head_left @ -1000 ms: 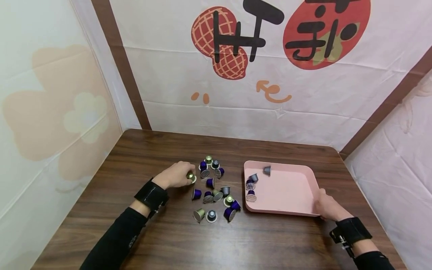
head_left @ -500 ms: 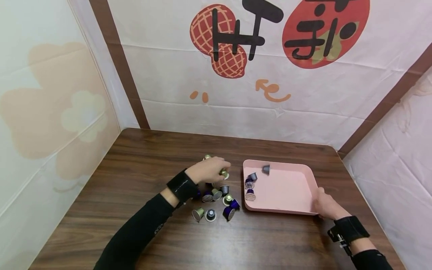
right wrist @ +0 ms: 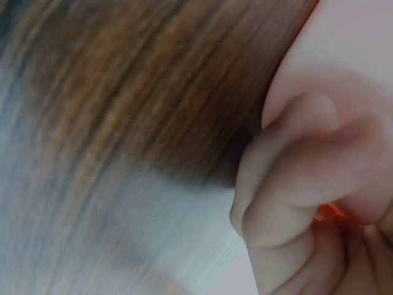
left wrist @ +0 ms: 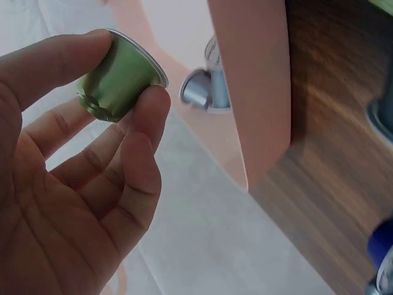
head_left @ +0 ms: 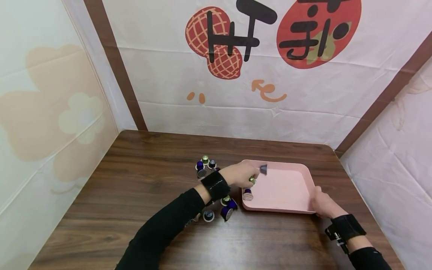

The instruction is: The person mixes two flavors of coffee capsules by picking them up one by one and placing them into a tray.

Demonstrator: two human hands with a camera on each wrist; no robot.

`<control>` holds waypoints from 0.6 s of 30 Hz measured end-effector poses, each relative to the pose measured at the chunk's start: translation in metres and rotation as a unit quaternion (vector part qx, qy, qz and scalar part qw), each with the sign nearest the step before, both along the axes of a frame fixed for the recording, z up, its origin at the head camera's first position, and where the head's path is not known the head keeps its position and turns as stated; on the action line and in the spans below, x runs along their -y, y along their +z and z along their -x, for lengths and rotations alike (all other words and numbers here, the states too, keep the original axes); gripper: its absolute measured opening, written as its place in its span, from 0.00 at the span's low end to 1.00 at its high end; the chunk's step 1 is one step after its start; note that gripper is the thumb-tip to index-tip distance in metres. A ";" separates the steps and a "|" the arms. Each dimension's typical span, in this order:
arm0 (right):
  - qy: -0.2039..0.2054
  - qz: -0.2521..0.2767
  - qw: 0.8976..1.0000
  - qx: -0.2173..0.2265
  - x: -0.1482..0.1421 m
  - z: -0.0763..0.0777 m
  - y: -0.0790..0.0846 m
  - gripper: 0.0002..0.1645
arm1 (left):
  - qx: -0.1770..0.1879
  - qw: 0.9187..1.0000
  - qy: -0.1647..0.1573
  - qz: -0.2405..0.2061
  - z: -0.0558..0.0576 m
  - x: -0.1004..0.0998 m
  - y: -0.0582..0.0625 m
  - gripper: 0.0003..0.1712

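Note:
My left hand point(head_left: 240, 175) is over the left side of a pink tray point(head_left: 287, 187). Between thumb and fingertips it pinches a green coffee capsule point(left wrist: 121, 77) with a silver rim. Inside the tray lie a grey capsule point(head_left: 263, 169) near the back wall and a purple capsule point(head_left: 248, 194) by the left wall; the left hand hides others in the head view. In the left wrist view, a silvery capsule point(left wrist: 198, 89) shows beyond the tray wall. My right hand point(head_left: 322, 202) grips the tray's right edge, fingers curled at the rim in the right wrist view.
Loose capsules are scattered left of the tray on the brown wooden table point(head_left: 152, 165), among them a green one point(head_left: 205, 159), a purple one point(head_left: 227, 213) and a dark one with a white rim point(head_left: 208, 215). The left forearm covers part of them. Printed cloth walls point(head_left: 162, 75) surround the table.
My left hand has carried the green capsule rightward from the left of the loose capsules, across them, to over the tray. The right hand has stayed at the tray's edge.

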State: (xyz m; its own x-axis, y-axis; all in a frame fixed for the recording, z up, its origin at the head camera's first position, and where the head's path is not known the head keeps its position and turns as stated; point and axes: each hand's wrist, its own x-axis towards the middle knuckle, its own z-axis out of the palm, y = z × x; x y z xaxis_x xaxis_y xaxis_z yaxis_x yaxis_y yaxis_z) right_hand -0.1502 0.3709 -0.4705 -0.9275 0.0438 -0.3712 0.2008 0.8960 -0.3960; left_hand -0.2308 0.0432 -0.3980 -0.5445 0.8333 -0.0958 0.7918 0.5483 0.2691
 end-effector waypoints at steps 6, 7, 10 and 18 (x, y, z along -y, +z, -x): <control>-0.009 0.005 1.000 0.000 0.005 0.000 0.002 0.17 | 0.010 1.000 -0.016 0.014 -0.001 -0.014 -0.006 0.06; -0.008 0.007 1.000 -0.002 0.005 0.000 0.001 0.17 | 0.009 1.000 -0.014 0.015 -0.001 -0.016 -0.008 0.06; -0.001 0.012 1.000 -0.009 0.007 0.001 0.000 0.17 | -0.004 1.000 -0.011 0.024 -0.001 -0.020 -0.011 0.05; 0.003 0.004 1.000 -0.021 0.004 -0.003 0.002 0.13 | 0.005 1.000 -0.009 0.024 0.003 -0.029 -0.013 0.06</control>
